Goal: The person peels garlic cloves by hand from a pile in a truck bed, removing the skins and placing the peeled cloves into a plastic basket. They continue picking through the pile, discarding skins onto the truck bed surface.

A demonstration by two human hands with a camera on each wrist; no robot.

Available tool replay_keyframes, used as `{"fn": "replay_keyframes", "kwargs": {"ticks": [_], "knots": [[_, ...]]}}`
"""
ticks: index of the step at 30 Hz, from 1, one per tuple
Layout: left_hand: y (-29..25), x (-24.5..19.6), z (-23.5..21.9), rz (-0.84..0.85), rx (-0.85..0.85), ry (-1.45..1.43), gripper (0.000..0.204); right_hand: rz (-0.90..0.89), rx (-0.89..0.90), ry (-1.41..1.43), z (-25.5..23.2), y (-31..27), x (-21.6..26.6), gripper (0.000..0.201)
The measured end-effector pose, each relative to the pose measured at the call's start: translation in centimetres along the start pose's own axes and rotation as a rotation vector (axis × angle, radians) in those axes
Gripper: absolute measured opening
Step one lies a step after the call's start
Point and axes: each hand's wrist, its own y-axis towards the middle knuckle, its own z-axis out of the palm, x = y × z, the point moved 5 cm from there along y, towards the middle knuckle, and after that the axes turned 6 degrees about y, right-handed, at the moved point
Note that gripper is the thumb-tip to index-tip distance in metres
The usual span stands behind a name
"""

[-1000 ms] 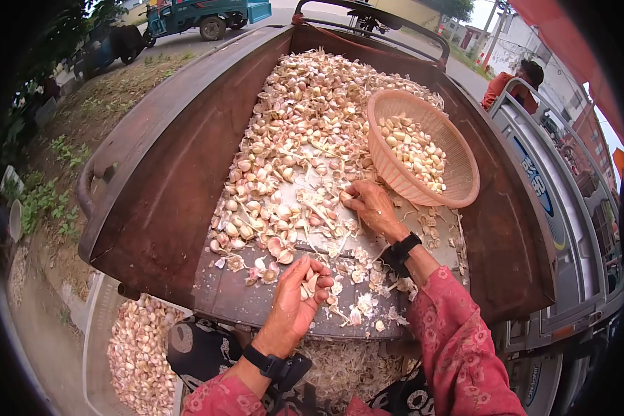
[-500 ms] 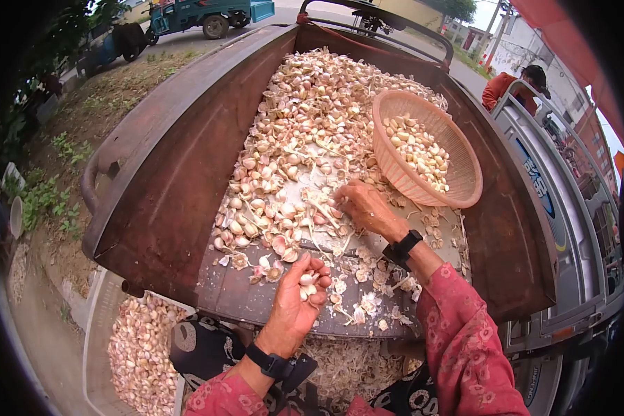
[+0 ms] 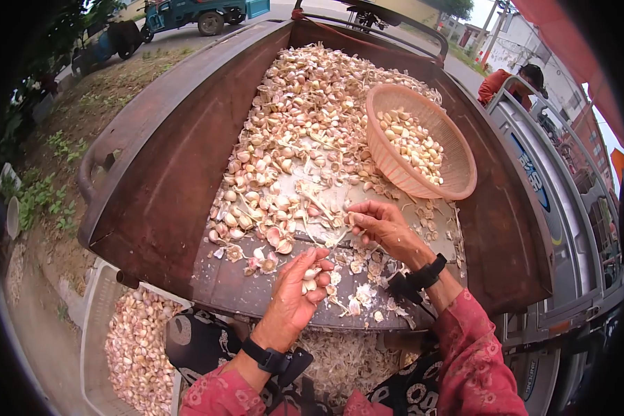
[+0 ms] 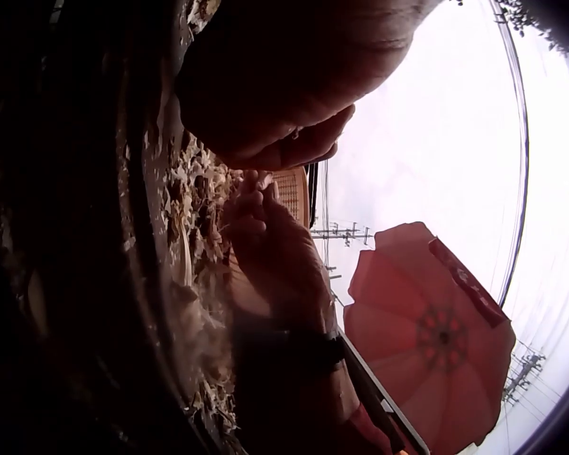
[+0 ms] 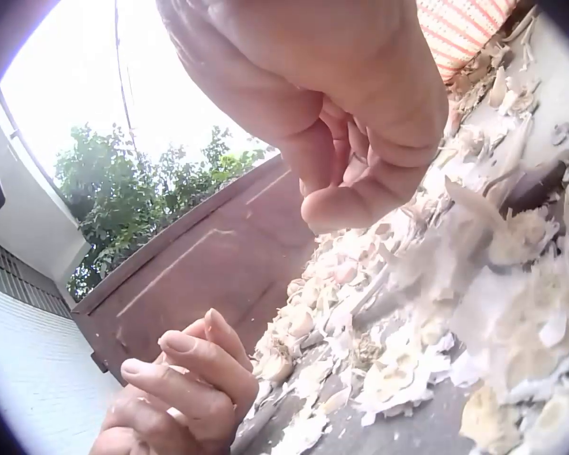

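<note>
My left hand cups several peeled garlic cloves in its curled fingers, close over the near edge of the cart bed. Ahead and to the right, my right hand pinches a small garlic clove between thumb and fingertips; in the right wrist view the fingers hide it. A big heap of unpeeled garlic covers the far and left parts of the bed. Beyond my right hand a pink plastic basket leans tilted on the heap, with peeled cloves inside.
Rusty metal walls flank the cart bed. Papery garlic skins litter its near end. A pale crate of garlic stands low at left. To the right is a grey vehicle, with a person in orange beyond it.
My right hand has drawn back from the garlic heap toward my left hand, with a clove in its fingertips. The left hand stays near the bed's edge, still holding its cloves.
</note>
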Motion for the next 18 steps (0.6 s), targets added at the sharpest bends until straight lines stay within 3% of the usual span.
{"fn": "replay_keyframes", "kwargs": {"ticks": [4, 6, 7, 8, 10, 11, 14, 16, 18], "knots": [[-0.3, 0.1, 1.3, 0.013, -0.038, 0.037, 0.030, -0.007, 0.078, 0.017, 2.5, -3.1, 1.8, 0.026], [-0.4, 0.4, 1.6, -0.042, -0.067, 0.017, 0.029, -0.004, 0.210, -0.169, 3.4, -3.5, 2.2, 0.020], [-0.3, 0.5, 1.1, -0.043, -0.070, 0.016, 0.029, -0.052, 0.079, -0.277, 2.7, -2.6, 3.0, 0.016], [0.0, 0.8, 0.5, -0.042, -0.041, 0.000, 0.028, -0.050, 0.077, -0.276, 1.7, -1.2, 2.8, 0.016], [0.4, 1.1, -0.3, -0.046, -0.007, -0.014, 0.027, -0.410, -0.134, -0.724, -1.4, 1.8, 2.9, 0.018], [0.5, 1.0, -0.6, -0.052, 0.002, -0.047, 0.025, -0.408, -0.136, -0.724, -1.7, 2.6, 2.5, 0.018], [0.4, 0.7, -0.6, -0.049, 0.004, -0.067, 0.023, -0.433, -0.091, -0.776, -2.1, 4.4, 1.6, 0.021], [0.2, 0.5, -0.4, -0.045, -0.004, -0.053, 0.022, -0.504, 0.078, -1.062, -1.2, 5.1, 1.2, 0.019], [0.1, 0.5, -0.3, -0.052, -0.019, -0.037, 0.021, -0.454, 0.119, -1.117, -1.0, 5.1, 1.6, 0.018]]}}
